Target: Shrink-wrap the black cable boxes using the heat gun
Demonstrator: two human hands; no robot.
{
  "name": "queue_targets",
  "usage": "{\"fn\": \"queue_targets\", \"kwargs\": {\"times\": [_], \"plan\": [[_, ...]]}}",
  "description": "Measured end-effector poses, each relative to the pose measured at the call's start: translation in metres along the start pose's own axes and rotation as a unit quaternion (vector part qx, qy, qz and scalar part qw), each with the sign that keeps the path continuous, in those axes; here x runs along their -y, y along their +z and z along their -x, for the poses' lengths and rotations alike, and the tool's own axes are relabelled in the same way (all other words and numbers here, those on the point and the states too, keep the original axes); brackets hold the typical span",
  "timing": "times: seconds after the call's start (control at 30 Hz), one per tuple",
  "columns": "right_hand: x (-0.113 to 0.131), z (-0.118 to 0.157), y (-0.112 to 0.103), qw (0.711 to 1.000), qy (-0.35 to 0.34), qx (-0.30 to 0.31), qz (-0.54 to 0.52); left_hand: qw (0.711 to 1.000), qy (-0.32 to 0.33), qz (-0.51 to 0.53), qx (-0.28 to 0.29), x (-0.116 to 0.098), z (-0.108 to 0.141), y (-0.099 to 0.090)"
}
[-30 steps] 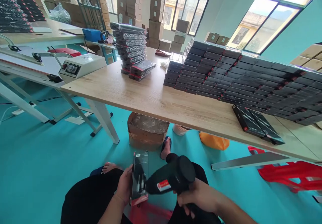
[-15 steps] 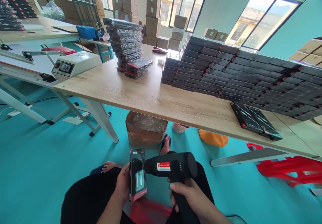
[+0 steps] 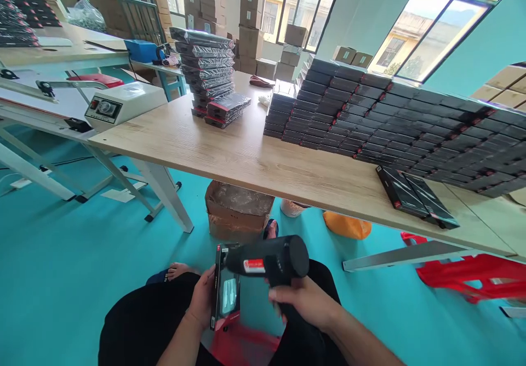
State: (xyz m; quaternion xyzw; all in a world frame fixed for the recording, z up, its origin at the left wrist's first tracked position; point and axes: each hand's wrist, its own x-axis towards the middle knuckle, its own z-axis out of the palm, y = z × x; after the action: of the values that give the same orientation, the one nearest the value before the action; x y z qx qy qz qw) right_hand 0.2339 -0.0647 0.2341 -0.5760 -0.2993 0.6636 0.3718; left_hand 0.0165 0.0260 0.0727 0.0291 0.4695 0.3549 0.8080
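Observation:
My left hand [image 3: 202, 300] is closed round the left edge of a slim black box [image 3: 229, 295], which stands upright over my lap and has a window showing pale items inside. A black heat gun or hair dryer [image 3: 271, 262] with a red and white label is gripped by its handle in my right hand [image 3: 298, 303]. Its nozzle points left, in front of the box's upper part; whether it touches the box I cannot tell. Some of my left fingers are hidden behind the box.
A long wooden table [image 3: 230, 152] stands ahead, bearing stacked black boxes [image 3: 370, 119], a pile of film-wrapped boxes [image 3: 209, 70] and two loose boxes [image 3: 415, 196]. Below it are an open carton [image 3: 236, 221] and an orange bag [image 3: 347, 225]. A white machine [image 3: 123, 103] sits left.
The heat gun has moved left and slightly up, its nozzle now overlapping the box. The box has turned slightly in my left hand.

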Motion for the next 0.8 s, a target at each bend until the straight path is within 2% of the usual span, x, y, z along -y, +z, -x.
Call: {"fn": "queue_targets", "kwargs": {"times": [0.07, 0.1, 0.13, 0.2, 0.27, 0.33, 0.4, 0.5, 0.63, 0.67, 0.8], "plan": [[0.005, 0.009, -0.002, 0.988, 0.064, 0.120, 0.078, 1.000, -0.001, 0.012, 0.003, -0.002, 0.002, 0.001], [0.006, 0.013, -0.003, 0.977, 0.092, 0.156, 0.114, 1.000, -0.006, 0.020, 0.012, -0.003, 0.003, 0.001], [0.006, 0.016, -0.006, 0.972, 0.106, 0.164, 0.133, 0.999, -0.011, 0.026, 0.021, -0.004, 0.002, 0.000], [0.004, 0.018, -0.012, 0.985, 0.083, 0.095, 0.115, 0.999, -0.022, 0.040, 0.027, -0.005, -0.002, -0.006], [0.000, 0.018, -0.018, 0.998, 0.033, -0.016, 0.054, 0.998, -0.016, 0.064, 0.004, -0.006, -0.013, -0.015], [-0.007, 0.019, -0.020, 0.997, 0.018, -0.073, 0.013, 0.995, 0.009, 0.096, -0.028, -0.006, -0.026, -0.026], [-0.017, 0.022, -0.017, 0.998, 0.042, -0.051, -0.009, 0.991, 0.031, 0.123, -0.045, -0.006, -0.039, -0.033], [-0.030, 0.025, -0.007, 0.996, 0.064, 0.000, -0.055, 0.988, 0.053, 0.139, -0.033, -0.007, -0.047, -0.037], [-0.036, 0.020, 0.003, 0.994, 0.035, -0.074, -0.067, 0.987, 0.062, 0.148, -0.024, -0.008, -0.042, -0.038], [-0.036, 0.019, 0.005, 0.994, 0.039, -0.077, -0.065, 0.986, 0.061, 0.152, -0.022, -0.008, -0.041, -0.039], [-0.035, 0.016, 0.009, 0.996, 0.045, -0.005, -0.080, 0.982, 0.056, 0.178, -0.003, -0.006, -0.046, -0.045]]}}
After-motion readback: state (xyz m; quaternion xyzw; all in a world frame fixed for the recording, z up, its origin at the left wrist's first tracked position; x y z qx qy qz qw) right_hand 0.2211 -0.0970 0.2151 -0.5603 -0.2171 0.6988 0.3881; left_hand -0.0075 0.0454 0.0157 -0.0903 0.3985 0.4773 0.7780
